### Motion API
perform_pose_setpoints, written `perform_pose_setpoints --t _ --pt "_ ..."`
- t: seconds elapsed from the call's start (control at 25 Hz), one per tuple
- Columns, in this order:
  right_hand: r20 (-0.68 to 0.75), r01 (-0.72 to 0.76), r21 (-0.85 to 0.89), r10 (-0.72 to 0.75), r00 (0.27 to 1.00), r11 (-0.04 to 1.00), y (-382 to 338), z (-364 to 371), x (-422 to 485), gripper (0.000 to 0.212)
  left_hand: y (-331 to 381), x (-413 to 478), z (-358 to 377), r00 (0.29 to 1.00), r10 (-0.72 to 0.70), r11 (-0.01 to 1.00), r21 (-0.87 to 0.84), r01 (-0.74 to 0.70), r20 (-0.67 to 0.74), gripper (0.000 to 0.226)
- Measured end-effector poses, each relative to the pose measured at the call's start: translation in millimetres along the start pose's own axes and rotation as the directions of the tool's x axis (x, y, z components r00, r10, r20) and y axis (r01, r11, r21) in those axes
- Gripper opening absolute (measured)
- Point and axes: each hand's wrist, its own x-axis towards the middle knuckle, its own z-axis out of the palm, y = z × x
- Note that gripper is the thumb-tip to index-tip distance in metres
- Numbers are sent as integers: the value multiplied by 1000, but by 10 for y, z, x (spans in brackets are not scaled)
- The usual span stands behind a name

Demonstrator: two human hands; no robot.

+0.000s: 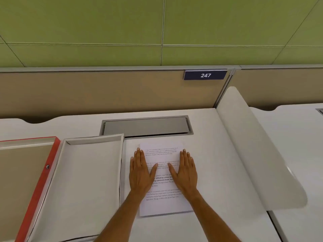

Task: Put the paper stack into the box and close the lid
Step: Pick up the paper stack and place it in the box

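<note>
My left hand (139,173) and right hand (186,173) lay flat, fingers spread, gripping nothing, on the thin white printed paper stack (163,205), just right of the open white cardboard box (90,172). It looked light, floppy and slippery; I judged its long side edges the best hold.

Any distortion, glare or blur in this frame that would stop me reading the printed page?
Head view: wide-angle bending curves the partition rail and desk edges; lighting is even and soft, no glare on the paper stack; its text is too small and soft to read; both hands look sharp.
</note>
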Motion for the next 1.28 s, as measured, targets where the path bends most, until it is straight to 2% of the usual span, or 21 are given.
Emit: perform_pose_setpoints --t 0.48,0.6,0.72,0.84,0.96,1.08,1.28 --pt "-1 -107 69 107 994 992 31 72 -95 90 -7 -58 68 997 -74 997 10 74 29 96" --pt "-42 -171 55 173 984 984 0 63 -122 95 67 -72 19 980 -198 979 39 198 2 106" --pt "-105 -305 47 308 946 951 -110 15 -124 101 250 -22 -68 882 -468 883 57 466 45 105" --pt "-49 -455 35 457 888 890 -208 -56 -95 98 399 76 -155 782 -602 796 43 604 163 97" --pt "29 -551 61 550 834 832 -246 -114 -41 89 454 126 -177 703 -651 731 -13 683 286 100" --pt "123 -623 158 610 782 766 -223 -185 46 92 497 148 -204 666 -669 699 -27 715 331 96" --pt "238 -627 254 581 778 736 -137 -271 160 82 424 241 -283 625 -685 663 -35 748 374 96"
